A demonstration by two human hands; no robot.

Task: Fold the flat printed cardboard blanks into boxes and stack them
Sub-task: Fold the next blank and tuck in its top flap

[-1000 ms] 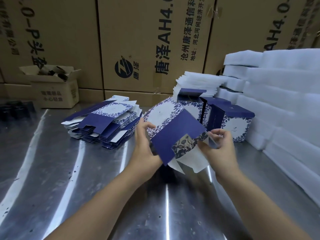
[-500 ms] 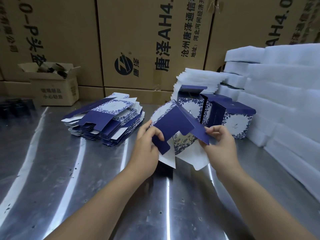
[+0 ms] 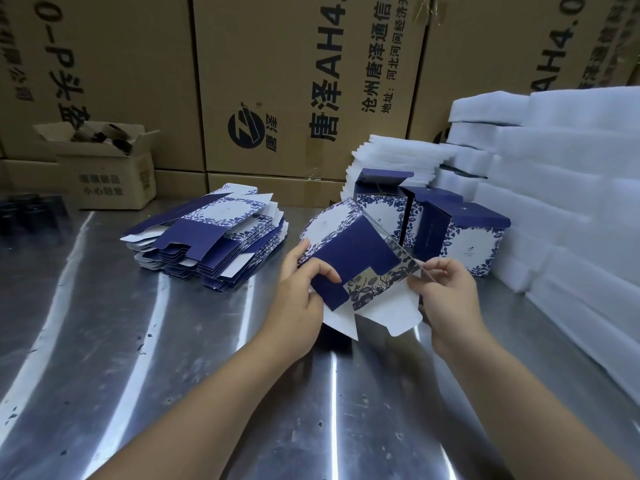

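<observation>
- Steel table – scuffed and shiny, it fills the near ground, and both forearms reach in over it from the near edge.
- Left hand: the thumb presses on the dark blue flap and the fingers curl up behind the panel, so the hand pinches the card between them.
- Right hand: the fingers are curled together and pinch the right edge of the flower-printed flap.
- Half-folded box – held between the two hands just above the table, in the middle of the scene, tilted, with its white inner flaps hanging open toward the near side.
- Pile of flat blanks: lies on the table to the left of the held box, a little farther off, loosely fanned.
- Folded boxes: stand upright in a row to the right, just behind the held one, lids raised.
- White foam sheets: stacked along the right side and behind the folded boxes.
- Small open carton: far left, against the wall of big printed cartons at the back.
</observation>
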